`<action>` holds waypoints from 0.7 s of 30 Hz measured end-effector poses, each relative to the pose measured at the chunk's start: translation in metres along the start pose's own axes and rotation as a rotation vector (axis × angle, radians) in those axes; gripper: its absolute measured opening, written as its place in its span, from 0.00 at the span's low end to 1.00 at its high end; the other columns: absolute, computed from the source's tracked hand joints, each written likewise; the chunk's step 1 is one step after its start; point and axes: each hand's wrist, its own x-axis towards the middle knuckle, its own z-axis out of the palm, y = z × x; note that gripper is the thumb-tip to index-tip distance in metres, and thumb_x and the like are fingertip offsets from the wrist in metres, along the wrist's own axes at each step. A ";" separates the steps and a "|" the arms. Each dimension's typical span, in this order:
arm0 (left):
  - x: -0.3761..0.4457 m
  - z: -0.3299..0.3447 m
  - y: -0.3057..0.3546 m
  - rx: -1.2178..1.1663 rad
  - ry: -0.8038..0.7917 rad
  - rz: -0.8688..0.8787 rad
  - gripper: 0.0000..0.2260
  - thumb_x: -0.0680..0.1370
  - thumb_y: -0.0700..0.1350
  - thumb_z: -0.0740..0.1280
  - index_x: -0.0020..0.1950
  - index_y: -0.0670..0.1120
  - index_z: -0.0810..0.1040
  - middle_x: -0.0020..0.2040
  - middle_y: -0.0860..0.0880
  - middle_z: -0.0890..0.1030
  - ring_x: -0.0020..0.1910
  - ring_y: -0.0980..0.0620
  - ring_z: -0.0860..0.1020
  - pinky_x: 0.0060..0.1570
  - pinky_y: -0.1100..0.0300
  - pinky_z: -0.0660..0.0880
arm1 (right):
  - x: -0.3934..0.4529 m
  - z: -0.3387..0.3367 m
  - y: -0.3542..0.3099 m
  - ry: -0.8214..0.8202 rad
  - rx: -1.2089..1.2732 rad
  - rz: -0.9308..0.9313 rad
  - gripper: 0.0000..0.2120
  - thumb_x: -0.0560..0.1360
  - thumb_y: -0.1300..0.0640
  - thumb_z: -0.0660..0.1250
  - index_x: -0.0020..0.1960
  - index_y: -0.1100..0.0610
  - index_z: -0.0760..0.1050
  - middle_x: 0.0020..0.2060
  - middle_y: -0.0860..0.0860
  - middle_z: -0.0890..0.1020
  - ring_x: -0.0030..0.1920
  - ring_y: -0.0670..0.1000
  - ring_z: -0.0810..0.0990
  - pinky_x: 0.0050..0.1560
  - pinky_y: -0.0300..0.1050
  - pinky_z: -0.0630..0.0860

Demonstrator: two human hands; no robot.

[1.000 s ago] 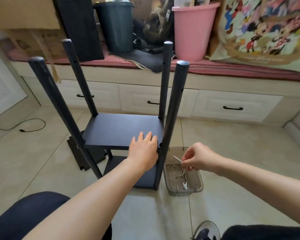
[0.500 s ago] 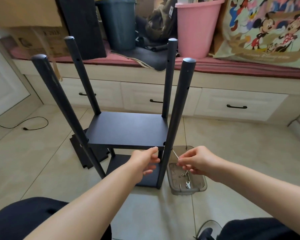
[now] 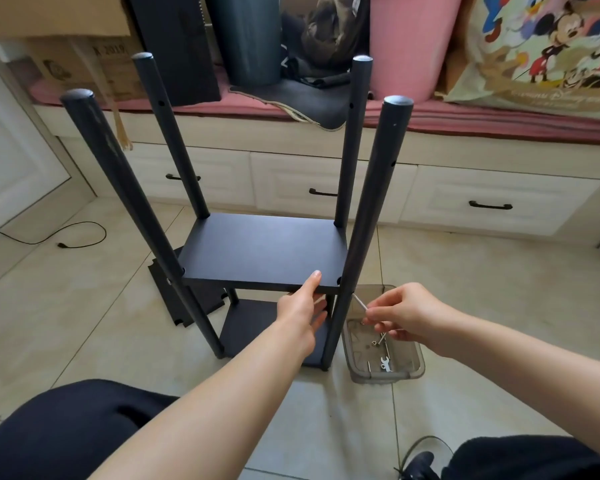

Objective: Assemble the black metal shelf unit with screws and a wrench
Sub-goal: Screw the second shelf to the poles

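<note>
While the shelf unit (image 3: pixel 262 251) stands on the floor, our left hand (image 3: pixel 300 308) grips its middle board's front edge, and our right hand (image 3: pixel 407 315) pinches a screw (image 3: pixel 360 302) at the front right post (image 3: pixel 368 216). Misaligned holes could jam or drop it.

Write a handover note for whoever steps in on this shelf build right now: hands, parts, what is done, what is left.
Left hand: grips the front edge of the upper shelf board, thumb on top.
Right hand: pinches a long screw, tip at the front right post.
Plastic tray on the floor by that post holds the small wrench and spare hardware.
Done: four posts up, two boards in place.
Left: this screw goes in and is tightened; a loose panel lies behind.
</note>
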 end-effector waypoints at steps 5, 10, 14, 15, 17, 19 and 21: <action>0.003 0.002 0.003 -0.078 0.031 0.071 0.18 0.75 0.43 0.76 0.63 0.41 0.77 0.57 0.44 0.83 0.47 0.50 0.82 0.44 0.60 0.77 | -0.001 -0.001 -0.002 0.003 -0.022 -0.011 0.03 0.76 0.65 0.70 0.47 0.65 0.82 0.36 0.56 0.86 0.31 0.46 0.79 0.33 0.38 0.74; 0.004 0.002 -0.004 -0.043 -0.027 0.057 0.19 0.76 0.44 0.76 0.64 0.40 0.76 0.55 0.45 0.84 0.49 0.50 0.83 0.49 0.59 0.78 | -0.002 -0.002 -0.002 0.023 -0.037 -0.019 0.03 0.76 0.65 0.70 0.47 0.64 0.82 0.39 0.57 0.86 0.31 0.47 0.79 0.34 0.39 0.75; 0.004 0.002 -0.010 -0.053 -0.050 0.066 0.15 0.76 0.44 0.75 0.60 0.41 0.79 0.50 0.46 0.85 0.46 0.52 0.84 0.42 0.62 0.78 | -0.001 -0.004 -0.002 0.023 -0.036 -0.018 0.03 0.76 0.64 0.70 0.46 0.62 0.82 0.37 0.55 0.86 0.30 0.45 0.80 0.34 0.39 0.76; 0.004 0.002 -0.011 -0.054 -0.047 0.079 0.13 0.77 0.43 0.74 0.59 0.42 0.79 0.49 0.47 0.85 0.46 0.52 0.84 0.41 0.62 0.78 | 0.000 -0.005 -0.002 0.022 -0.036 -0.019 0.03 0.76 0.64 0.70 0.45 0.62 0.83 0.36 0.55 0.86 0.30 0.45 0.80 0.34 0.39 0.76; 0.004 0.004 -0.012 -0.058 -0.045 0.092 0.09 0.78 0.43 0.74 0.55 0.43 0.78 0.48 0.47 0.85 0.46 0.51 0.84 0.40 0.63 0.77 | 0.000 -0.006 -0.002 0.017 -0.039 -0.021 0.03 0.76 0.63 0.70 0.45 0.62 0.83 0.36 0.54 0.86 0.30 0.45 0.80 0.33 0.38 0.76; 0.003 0.005 -0.012 -0.067 -0.051 0.093 0.08 0.78 0.43 0.73 0.55 0.44 0.78 0.47 0.48 0.84 0.47 0.51 0.83 0.45 0.61 0.78 | 0.000 -0.006 -0.003 0.014 -0.036 -0.021 0.03 0.76 0.63 0.71 0.45 0.62 0.83 0.36 0.55 0.86 0.31 0.46 0.81 0.33 0.38 0.76; 0.003 0.006 -0.012 -0.063 -0.059 0.097 0.08 0.79 0.43 0.72 0.56 0.44 0.77 0.49 0.48 0.83 0.48 0.51 0.83 0.52 0.58 0.77 | 0.000 -0.007 -0.004 0.018 -0.030 -0.025 0.03 0.76 0.63 0.71 0.45 0.62 0.83 0.37 0.55 0.86 0.32 0.46 0.81 0.33 0.38 0.76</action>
